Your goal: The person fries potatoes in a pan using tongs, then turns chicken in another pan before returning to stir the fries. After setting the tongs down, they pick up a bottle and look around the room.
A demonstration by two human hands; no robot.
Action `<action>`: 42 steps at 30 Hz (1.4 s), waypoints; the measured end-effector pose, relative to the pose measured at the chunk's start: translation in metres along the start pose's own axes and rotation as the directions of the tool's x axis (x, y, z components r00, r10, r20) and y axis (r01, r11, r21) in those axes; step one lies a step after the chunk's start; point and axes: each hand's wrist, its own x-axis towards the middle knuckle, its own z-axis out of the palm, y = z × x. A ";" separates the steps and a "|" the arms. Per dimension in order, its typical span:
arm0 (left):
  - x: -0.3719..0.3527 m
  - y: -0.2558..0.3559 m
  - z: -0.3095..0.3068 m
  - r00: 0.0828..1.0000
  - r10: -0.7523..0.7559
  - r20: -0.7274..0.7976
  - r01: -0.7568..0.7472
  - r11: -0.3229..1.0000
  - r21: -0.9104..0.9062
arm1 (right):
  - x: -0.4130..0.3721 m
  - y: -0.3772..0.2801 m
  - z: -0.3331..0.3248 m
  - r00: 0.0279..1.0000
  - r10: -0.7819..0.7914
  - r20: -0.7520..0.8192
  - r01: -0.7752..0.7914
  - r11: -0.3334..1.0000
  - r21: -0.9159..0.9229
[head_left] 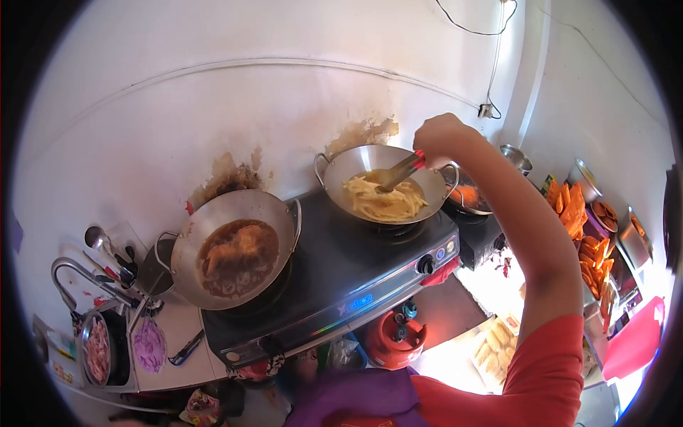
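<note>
The right hand (441,139) is closed in a fist round the red-sleeved grip of slim metal tongs (400,172), whose tips dip into the round, two-handled steel wok (340,173) on the far burner. That shiny bowl holds a heap of pale yellow, limp strips (384,204), which the tongs touch. The left hand does not show. Beside it, on the near burner of the glossy black two-burner stove (356,267), a wider dull steel wok (186,245) holds dark brown oil with golden, crusty battered pieces (238,249) floating in it. Below the stove stands a squat red gas cylinder (395,340). On the left counter, a small plate carries purple onion slices (149,346).
</note>
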 end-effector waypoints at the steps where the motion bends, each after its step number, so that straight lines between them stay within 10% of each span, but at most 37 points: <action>1: -0.038 -0.017 -0.006 0.995 -0.095 0.035 0.084 0.965 0.247 | 0.007 0.003 -0.001 1.000 -0.022 0.010 0.022 1.000 0.006; 4: -0.127 -0.081 -0.067 0.851 -0.401 0.340 0.128 0.785 0.606 | 0.028 0.007 -0.009 0.995 -0.063 0.078 0.063 0.998 0.005; 9: -0.222 -0.135 -0.141 0.722 -0.673 0.162 0.350 0.557 0.753 | 0.066 0.005 -0.016 0.977 -0.155 0.145 0.162 0.986 -0.039; 24: -0.329 -0.162 -0.180 0.578 -0.787 0.214 0.257 0.425 0.868 | 0.055 -0.049 -0.002 0.969 -0.196 -0.149 0.172 0.972 -0.161; 30: -0.382 -0.185 -0.188 0.427 -0.904 -0.028 0.552 0.236 0.800 | 0.028 -0.041 -0.017 0.983 -0.146 -0.111 0.133 0.984 -0.115; 42: -0.370 -0.168 -0.185 0.545 -0.836 0.058 0.125 0.150 0.981 | 0.049 -0.010 -0.026 0.990 -0.144 -0.003 0.142 0.980 -0.138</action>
